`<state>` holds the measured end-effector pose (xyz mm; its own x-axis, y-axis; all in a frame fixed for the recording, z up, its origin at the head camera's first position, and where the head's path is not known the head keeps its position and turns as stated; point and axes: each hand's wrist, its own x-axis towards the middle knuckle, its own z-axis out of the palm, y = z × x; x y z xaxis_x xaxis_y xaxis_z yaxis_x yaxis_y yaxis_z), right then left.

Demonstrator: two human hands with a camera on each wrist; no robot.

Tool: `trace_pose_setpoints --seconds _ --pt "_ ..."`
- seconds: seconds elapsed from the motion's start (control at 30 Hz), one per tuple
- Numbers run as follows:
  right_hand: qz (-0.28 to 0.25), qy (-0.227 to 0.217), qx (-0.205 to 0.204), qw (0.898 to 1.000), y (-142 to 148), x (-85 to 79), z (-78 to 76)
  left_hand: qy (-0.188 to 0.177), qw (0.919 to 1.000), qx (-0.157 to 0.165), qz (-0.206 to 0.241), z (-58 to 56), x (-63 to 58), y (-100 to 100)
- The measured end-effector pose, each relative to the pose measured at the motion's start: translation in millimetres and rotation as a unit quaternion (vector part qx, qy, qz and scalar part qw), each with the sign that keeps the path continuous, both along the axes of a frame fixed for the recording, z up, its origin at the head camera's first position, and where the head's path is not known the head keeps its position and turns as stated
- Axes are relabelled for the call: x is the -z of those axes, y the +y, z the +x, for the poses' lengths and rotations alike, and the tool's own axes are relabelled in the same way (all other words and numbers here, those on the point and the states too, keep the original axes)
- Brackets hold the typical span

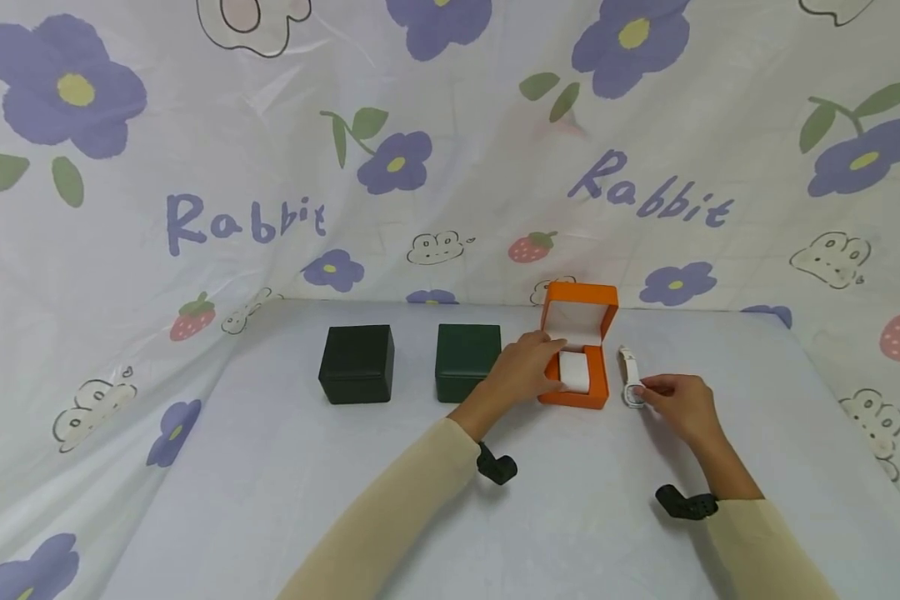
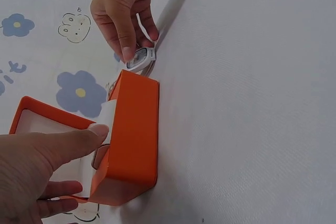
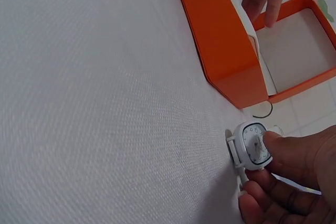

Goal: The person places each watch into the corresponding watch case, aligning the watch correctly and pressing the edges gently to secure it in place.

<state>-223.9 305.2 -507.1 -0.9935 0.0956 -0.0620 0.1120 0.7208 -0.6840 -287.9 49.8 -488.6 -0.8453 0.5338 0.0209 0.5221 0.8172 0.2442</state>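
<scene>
A white wristwatch (image 1: 632, 393) with a round dial lies on the white tabletop, right of an orange watch box (image 1: 574, 400). My right hand (image 1: 678, 404) pinches its case, the thumb on the dial and the fingers by the strap, as the right wrist view shows. The box stands with its lid raised and a white cushion (image 1: 573, 372) inside. My left hand (image 1: 523, 367) reaches in from the left; its thumb (image 2: 79, 142) is at the cushion's edge. The other fingers are extended, spread apart from the thumb over the open lid side in the left wrist view.
Left of the orange box stand a closed dark green box (image 1: 468, 358), partly behind the left hand, and a closed black box (image 1: 357, 364). A white cloth (image 1: 435, 208) printed with flowers and rabbits hangs behind the table.
</scene>
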Motion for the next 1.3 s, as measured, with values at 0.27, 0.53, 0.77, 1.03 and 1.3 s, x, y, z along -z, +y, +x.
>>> trace_pose_setpoints --seconds 0.27,0.53,0.77,1.03,1.3 --pt "0.003 0.019 -0.018 1.0 2 2.8 0.8 -0.009 0.9999 -0.001 0.005 -3.8 6.1 3" --pt "-0.008 0.047 -0.018 0.999 3 2.6 3.0 -0.018 0.9997 0.002 0.014 -7.1 4.1 6" --pt "-0.011 0.069 -0.007 0.998 0 -2.6 4.3 -0.048 0.9987 -0.01 0.014 -13.9 1.8 12" --pt "-0.035 0.093 0.003 0.995 -6 -7.1 8.4 -0.071 0.9972 0.011 -0.021 -17.4 -5.2 15" --pt "-0.069 0.123 -0.003 0.99 -13 -9.6 9.8 -0.094 0.9952 0.014 -0.023 -18.4 -8.2 15"
